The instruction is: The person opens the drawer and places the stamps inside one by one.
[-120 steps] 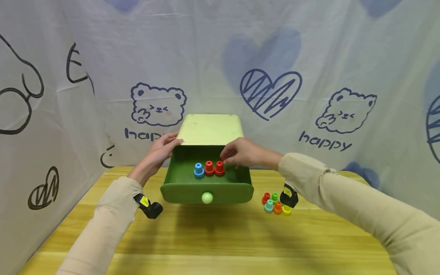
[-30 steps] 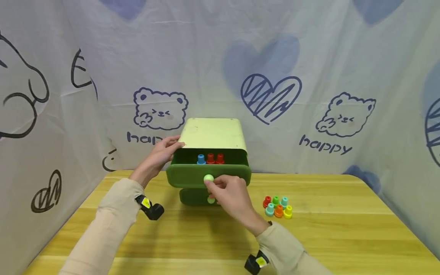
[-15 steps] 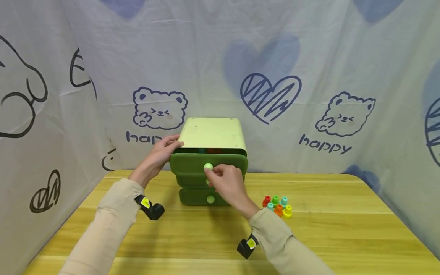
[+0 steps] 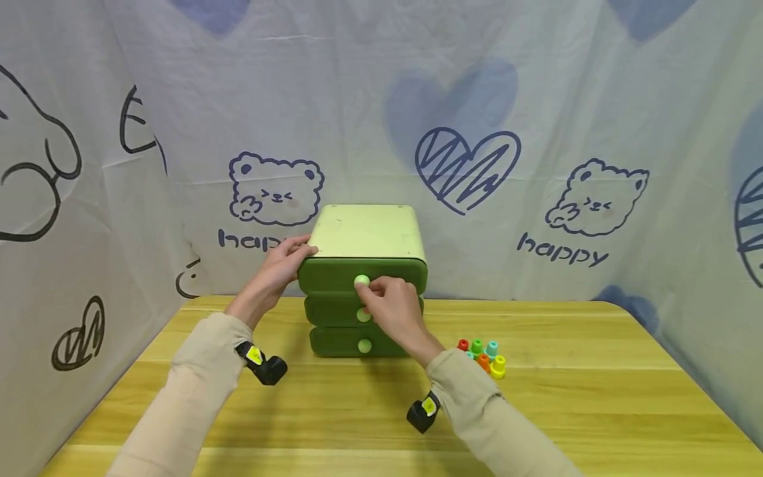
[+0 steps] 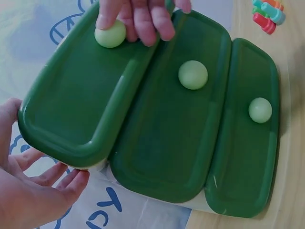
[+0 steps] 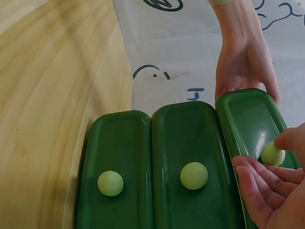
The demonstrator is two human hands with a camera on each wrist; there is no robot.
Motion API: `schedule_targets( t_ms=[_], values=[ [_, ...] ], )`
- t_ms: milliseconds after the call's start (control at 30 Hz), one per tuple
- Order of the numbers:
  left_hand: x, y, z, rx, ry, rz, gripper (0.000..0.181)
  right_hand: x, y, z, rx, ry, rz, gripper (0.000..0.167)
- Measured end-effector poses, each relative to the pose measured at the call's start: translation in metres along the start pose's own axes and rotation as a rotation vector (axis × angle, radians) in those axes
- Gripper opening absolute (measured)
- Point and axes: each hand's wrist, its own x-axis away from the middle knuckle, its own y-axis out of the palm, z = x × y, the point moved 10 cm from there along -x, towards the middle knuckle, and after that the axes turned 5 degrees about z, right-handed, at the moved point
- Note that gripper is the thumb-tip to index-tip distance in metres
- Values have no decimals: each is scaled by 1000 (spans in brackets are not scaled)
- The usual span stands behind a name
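A small cabinet (image 4: 369,228) with a pale yellow-green shell and three dark green drawers stands on the table. Its top drawer (image 4: 322,275) is flush with the shell, so whatever lies inside is hidden. My right hand (image 4: 393,308) pinches that drawer's round pale knob (image 6: 273,153) between thumb and fingers. At the cabinet's upper left corner, my left hand (image 4: 277,271) rests with the thumb on the top edge and the fingers against the side. The middle drawer (image 5: 167,129) and bottom drawer (image 5: 243,152) are closed too, each with its own knob.
Several coloured pegs (image 4: 498,368) stand together on the wooden table (image 4: 584,384), right of the cabinet, partly behind my right sleeve. A printed cloth (image 4: 369,99) hangs close behind the cabinet and along both sides.
The top drawer has slid back in from pulled out, hiding the blue and two red pegs. My right hand went from beside those pegs to the knob and moved inward. My left hand stayed put.
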Motion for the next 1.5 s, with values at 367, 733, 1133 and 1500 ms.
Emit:
schedule_targets(
  t_ms=[367, 733, 1133, 1500],
  values=[
    [3, -1, 1, -35, 54, 1, 64, -7, 3, 4, -11, 20, -19, 30],
    [4, 0, 3, -24, 56, -5, 65, -11, 5, 5, -29, 27, -47, 30],
    [4, -3, -2, -70, 76, 56, 66, -8, 8, 9, -62, 17, -44, 32],
    [2, -1, -3, -59, 91, 102, 62, 10, 11, 31, 66, -55, -23, 27]
  ],
)
